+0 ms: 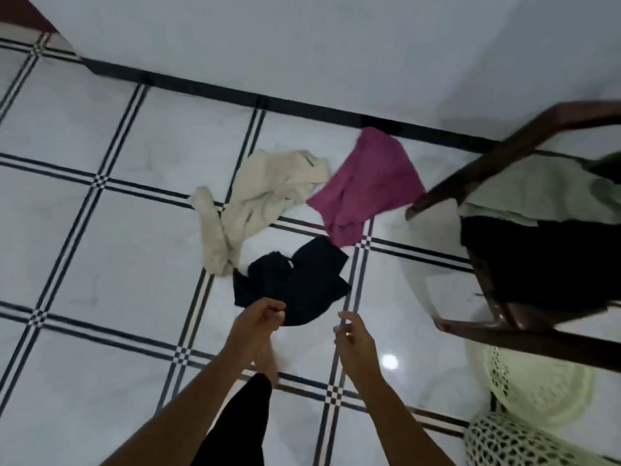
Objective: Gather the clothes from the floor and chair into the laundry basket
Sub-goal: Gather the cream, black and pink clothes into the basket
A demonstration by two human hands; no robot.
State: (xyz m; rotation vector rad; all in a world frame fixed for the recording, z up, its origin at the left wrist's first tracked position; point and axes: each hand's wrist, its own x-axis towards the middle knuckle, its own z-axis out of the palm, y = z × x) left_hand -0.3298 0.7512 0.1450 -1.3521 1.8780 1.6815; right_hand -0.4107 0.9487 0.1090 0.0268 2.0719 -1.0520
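Both hands reach down over the tiled floor point(100, 250) toward the clothes.

Left hand point(258, 319) is curled tight on the near edge of the black garment point(295, 284); right hand point(353, 341) hovers just beside it, fingers loosely parted, empty. Cream garment point(255, 200) and magenta garment point(366, 186) lie beyond, toward the wall. More clothes cover the chair point(504, 156); the laundry basket point(524, 438) sits at the near right.

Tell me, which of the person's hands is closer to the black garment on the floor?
Left. The left hand is closed on the near edge of the black garment. The right hand hangs just beside it to the right, fingers loose, not touching.
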